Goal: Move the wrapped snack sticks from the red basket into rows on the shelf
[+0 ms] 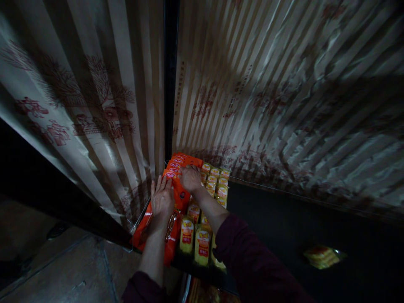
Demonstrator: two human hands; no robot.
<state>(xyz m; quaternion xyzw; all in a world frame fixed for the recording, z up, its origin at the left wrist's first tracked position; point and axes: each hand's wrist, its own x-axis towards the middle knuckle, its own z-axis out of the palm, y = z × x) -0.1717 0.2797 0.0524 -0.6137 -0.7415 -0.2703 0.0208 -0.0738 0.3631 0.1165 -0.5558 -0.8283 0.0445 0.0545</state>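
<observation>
My left hand (162, 198) lies flat, fingers stretched out, on a row of orange-red snack packets (176, 193) standing in the corner of a dark shelf (277, 227). My right hand (190, 177) is closed, knuckles up, pressed on the tops of the rear orange-red packets. What its fingers hold is hidden. Rows of yellow packets (202, 246) stand just right of the orange ones, under my right forearm.
Striped, patterned paper (284, 105) lines the walls behind and to the left of the shelf. A single yellow packet (322, 256) lies apart on the shelf at the right. A tiled floor (63, 269) shows at the lower left.
</observation>
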